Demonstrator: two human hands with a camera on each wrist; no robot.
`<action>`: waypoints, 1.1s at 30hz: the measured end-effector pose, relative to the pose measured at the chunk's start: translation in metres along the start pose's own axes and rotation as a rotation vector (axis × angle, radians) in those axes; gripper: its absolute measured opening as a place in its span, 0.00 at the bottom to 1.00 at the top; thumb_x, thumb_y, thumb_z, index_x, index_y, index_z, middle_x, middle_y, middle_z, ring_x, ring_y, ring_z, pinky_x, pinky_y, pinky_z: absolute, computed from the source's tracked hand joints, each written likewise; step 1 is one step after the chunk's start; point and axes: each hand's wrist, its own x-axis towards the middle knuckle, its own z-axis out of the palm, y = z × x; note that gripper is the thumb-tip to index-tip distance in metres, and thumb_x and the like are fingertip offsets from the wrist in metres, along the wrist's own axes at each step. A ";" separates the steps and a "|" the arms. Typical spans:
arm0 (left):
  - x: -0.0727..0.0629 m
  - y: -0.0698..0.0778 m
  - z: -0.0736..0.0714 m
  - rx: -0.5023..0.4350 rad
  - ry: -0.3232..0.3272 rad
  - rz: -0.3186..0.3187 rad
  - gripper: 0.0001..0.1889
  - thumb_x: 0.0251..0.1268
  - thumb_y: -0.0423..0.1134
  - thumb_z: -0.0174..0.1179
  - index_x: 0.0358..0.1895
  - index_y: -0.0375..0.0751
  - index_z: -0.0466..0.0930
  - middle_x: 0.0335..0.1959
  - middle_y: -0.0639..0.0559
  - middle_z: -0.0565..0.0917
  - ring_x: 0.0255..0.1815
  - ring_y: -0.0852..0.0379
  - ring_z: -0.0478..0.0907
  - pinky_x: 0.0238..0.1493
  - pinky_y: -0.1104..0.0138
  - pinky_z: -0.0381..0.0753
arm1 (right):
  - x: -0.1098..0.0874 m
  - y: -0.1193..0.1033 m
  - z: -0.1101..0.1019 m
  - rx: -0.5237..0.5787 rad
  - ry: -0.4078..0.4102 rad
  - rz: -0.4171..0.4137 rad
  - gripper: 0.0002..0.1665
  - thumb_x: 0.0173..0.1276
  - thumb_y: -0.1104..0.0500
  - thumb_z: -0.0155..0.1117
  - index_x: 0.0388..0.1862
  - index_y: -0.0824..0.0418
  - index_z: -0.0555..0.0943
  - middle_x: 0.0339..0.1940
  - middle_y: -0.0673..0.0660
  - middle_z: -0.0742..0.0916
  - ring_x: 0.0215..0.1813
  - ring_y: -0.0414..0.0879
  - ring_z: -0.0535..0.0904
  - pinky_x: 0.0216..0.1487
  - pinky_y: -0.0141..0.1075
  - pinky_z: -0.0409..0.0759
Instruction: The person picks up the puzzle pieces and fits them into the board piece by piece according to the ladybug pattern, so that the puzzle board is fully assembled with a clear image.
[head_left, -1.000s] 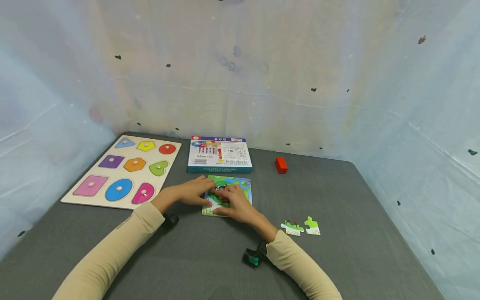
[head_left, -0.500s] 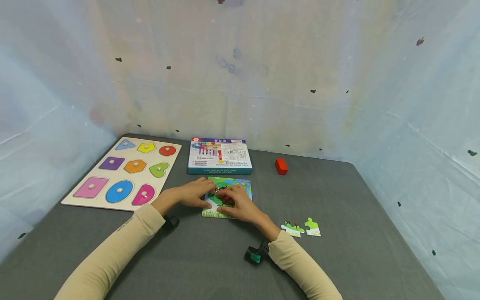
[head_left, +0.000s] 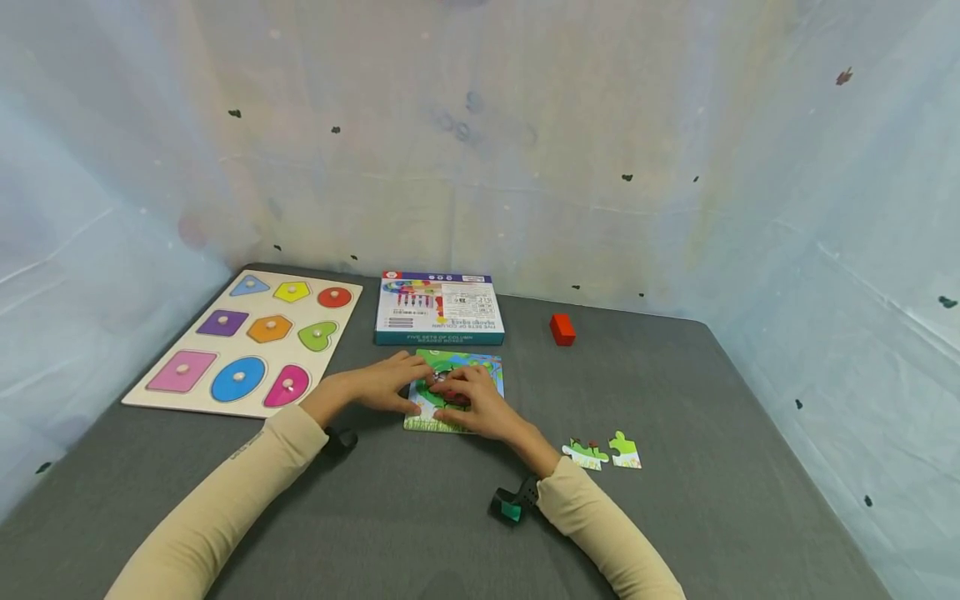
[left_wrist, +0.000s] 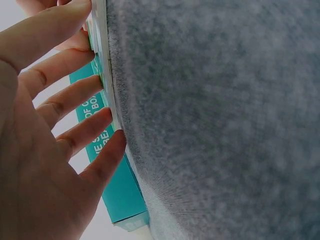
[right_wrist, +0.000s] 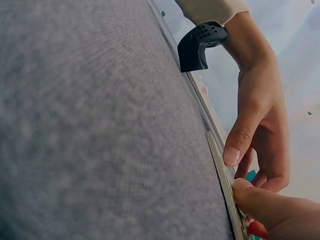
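Observation:
A square jigsaw puzzle [head_left: 431, 423] with a green, blue and red picture lies between my two hands. My left hand [head_left: 382, 386] rests at its left side, fingers spread and nearly straight; in the left wrist view, the fingertips [left_wrist: 119, 135] meet the puzzle's edge. My right hand [head_left: 483, 408] is over the right part, thumb and fingers bent around a red puzzle piece [right_wrist: 257, 229], mostly hidden under them. Two loose puzzle pieces, a green and white one [head_left: 585, 455] and a bright green one [head_left: 625, 451], lie to the right.
Behind the puzzle lies a boxed bead set [head_left: 439, 310]. A shape board [head_left: 202, 342] with knobbed pieces stands at the left, near my left forearm. A red block [head_left: 562, 330] sits at the back right. Pale sheeting [head_left: 480, 167] encloses the grey table [head_left: 712, 467].
My right thumb has drawn in closer to its fingers over the puzzle. The left hand stays at the left edge, and the loose pieces have not moved.

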 end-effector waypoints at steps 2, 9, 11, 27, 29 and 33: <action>0.000 0.001 -0.001 0.000 -0.006 -0.005 0.23 0.58 0.48 0.64 0.55 0.45 0.73 0.55 0.51 0.72 0.52 0.51 0.65 0.54 0.53 0.67 | 0.000 0.000 0.000 0.003 -0.002 0.000 0.22 0.58 0.54 0.70 0.52 0.59 0.81 0.50 0.57 0.79 0.52 0.50 0.66 0.53 0.46 0.62; 0.000 0.003 -0.002 -0.008 -0.011 -0.006 0.17 0.57 0.49 0.64 0.46 0.48 0.74 0.54 0.51 0.71 0.51 0.52 0.65 0.52 0.53 0.67 | 0.000 0.002 0.000 -0.004 -0.002 -0.009 0.22 0.58 0.54 0.70 0.51 0.58 0.82 0.51 0.57 0.78 0.53 0.50 0.65 0.54 0.46 0.61; 0.000 0.003 -0.002 -0.021 -0.014 -0.011 0.17 0.58 0.49 0.64 0.46 0.47 0.74 0.53 0.52 0.72 0.51 0.52 0.64 0.53 0.54 0.67 | 0.000 0.002 0.000 -0.009 -0.004 -0.005 0.22 0.58 0.53 0.70 0.51 0.58 0.82 0.51 0.57 0.78 0.53 0.50 0.65 0.54 0.46 0.61; 0.011 0.014 -0.001 0.189 -0.065 -0.090 0.33 0.58 0.56 0.61 0.67 0.50 0.66 0.69 0.44 0.60 0.65 0.43 0.58 0.58 0.47 0.65 | -0.001 -0.002 -0.001 -0.147 -0.010 0.070 0.22 0.59 0.47 0.68 0.49 0.54 0.79 0.48 0.53 0.77 0.49 0.47 0.67 0.51 0.44 0.65; 0.011 0.015 -0.001 0.197 -0.071 -0.094 0.34 0.58 0.57 0.61 0.67 0.50 0.66 0.69 0.45 0.61 0.65 0.43 0.58 0.58 0.46 0.65 | -0.002 -0.001 -0.003 -0.137 -0.027 0.067 0.22 0.60 0.47 0.67 0.50 0.55 0.79 0.49 0.53 0.76 0.50 0.47 0.67 0.51 0.44 0.65; 0.013 0.016 -0.001 0.204 -0.082 -0.099 0.35 0.58 0.57 0.60 0.68 0.50 0.65 0.69 0.45 0.62 0.65 0.44 0.58 0.57 0.47 0.67 | -0.006 0.002 -0.011 -0.062 -0.069 0.024 0.21 0.63 0.50 0.64 0.52 0.59 0.76 0.50 0.55 0.76 0.50 0.48 0.68 0.52 0.43 0.65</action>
